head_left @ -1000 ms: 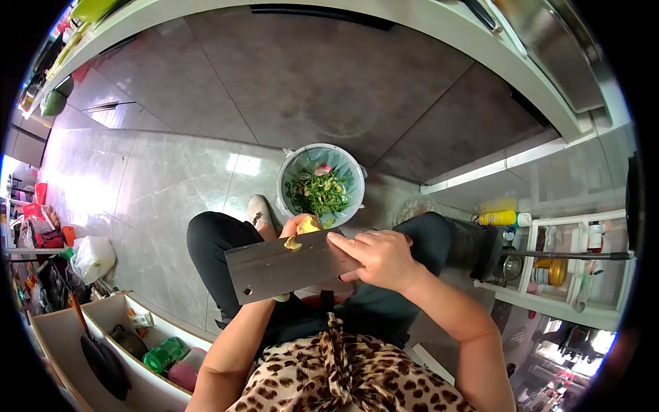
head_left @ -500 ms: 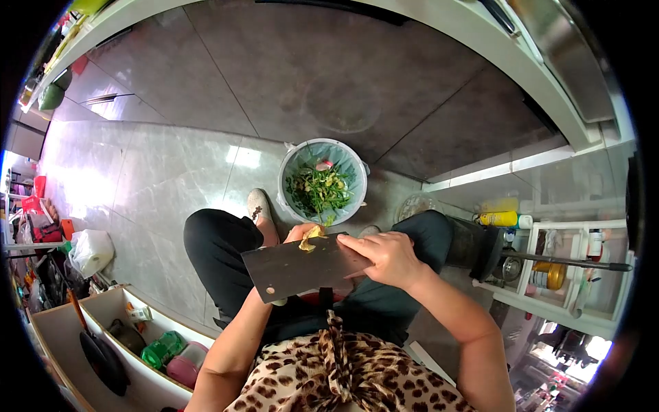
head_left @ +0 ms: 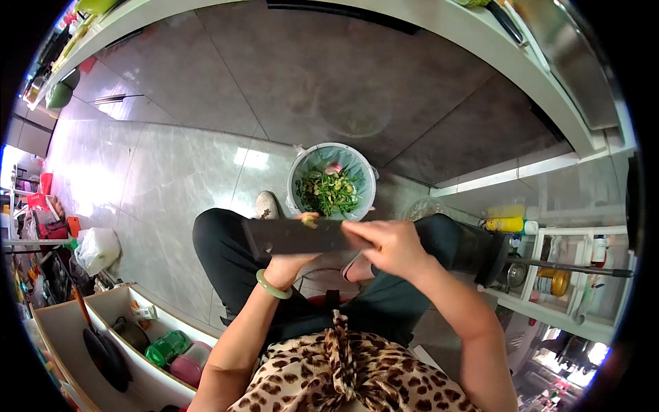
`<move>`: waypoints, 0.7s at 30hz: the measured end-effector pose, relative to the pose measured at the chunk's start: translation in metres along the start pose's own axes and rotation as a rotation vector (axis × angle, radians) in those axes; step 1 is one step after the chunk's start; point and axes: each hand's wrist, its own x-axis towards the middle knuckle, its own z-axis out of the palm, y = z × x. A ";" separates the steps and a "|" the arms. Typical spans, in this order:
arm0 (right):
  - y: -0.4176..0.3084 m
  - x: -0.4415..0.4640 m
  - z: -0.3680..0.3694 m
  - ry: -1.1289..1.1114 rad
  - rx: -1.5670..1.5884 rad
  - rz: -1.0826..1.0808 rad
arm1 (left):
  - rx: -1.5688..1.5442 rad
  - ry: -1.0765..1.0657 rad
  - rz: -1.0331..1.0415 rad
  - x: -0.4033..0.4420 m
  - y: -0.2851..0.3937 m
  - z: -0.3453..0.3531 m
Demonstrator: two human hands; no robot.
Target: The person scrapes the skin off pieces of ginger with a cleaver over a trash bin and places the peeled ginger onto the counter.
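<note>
My right hand (head_left: pixel 390 246) grips a dark, wide-bladed cleaver (head_left: pixel 292 237) that lies across my lap area, blurred by motion. Behind the blade, my left hand (head_left: pixel 292 266) is mostly covered; it holds a knobbly yellowish piece that looks like ginger (head_left: pixel 310 221), of which only a bit shows above the blade's top edge. A pale green bangle (head_left: pixel 272 285) circles the left wrist. Just beyond both hands stands a lined waste bin (head_left: pixel 373 182) with green vegetable scraps (head_left: pixel 331 191) inside.
Dark cabinet fronts (head_left: pixel 309 75) rise past the bin. At lower left, an open drawer (head_left: pixel 113 295) holds a black pan (head_left: pixel 106 357) and a green bottle (head_left: pixel 167 348). To the right is a white rack (head_left: pixel 539 275) with jars and a yellow bottle (head_left: pixel 504 224).
The cleaver has tilted, so its broad face looks narrower, and risen slightly. More of the left wrist and its bangle shows. The whole view has shifted a little.
</note>
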 end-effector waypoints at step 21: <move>-0.044 -0.028 0.001 0.082 -0.183 -0.154 | -0.378 -0.184 -0.069 -0.014 0.004 0.018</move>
